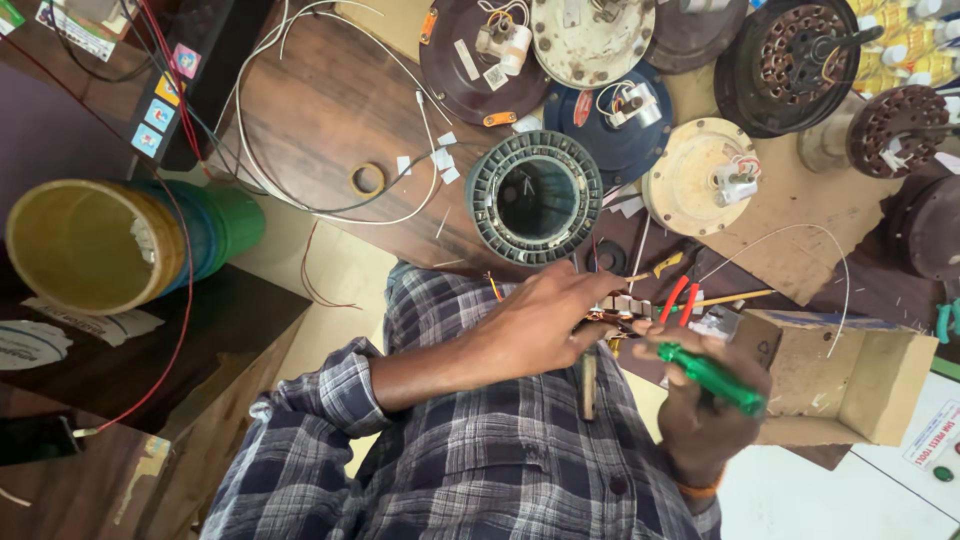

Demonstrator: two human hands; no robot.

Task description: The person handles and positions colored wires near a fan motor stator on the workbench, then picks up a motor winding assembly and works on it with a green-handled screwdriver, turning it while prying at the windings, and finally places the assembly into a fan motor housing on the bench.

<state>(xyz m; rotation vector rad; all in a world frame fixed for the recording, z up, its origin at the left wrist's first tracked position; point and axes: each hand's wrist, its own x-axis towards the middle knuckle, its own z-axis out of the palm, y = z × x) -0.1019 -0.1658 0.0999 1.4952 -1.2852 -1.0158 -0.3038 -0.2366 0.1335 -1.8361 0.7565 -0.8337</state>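
While the right hand [705, 400] grips a green screwdriver [712, 378], the left hand [545, 315] closes on a copper-wound piece [618, 315].

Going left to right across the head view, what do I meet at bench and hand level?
Yellow-lined bucket → small tape ring → ring-shaped stator core → left hand on a copper-wound part → right hand gripping a green-handled screwdriver → open cardboard box.

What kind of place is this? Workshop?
Likely a small fan or motor repair bench. A bare ring-shaped motor core sits on the wooden bench, round motor housings crowd the far edge, and the right hand holds a green-handled screwdriver.
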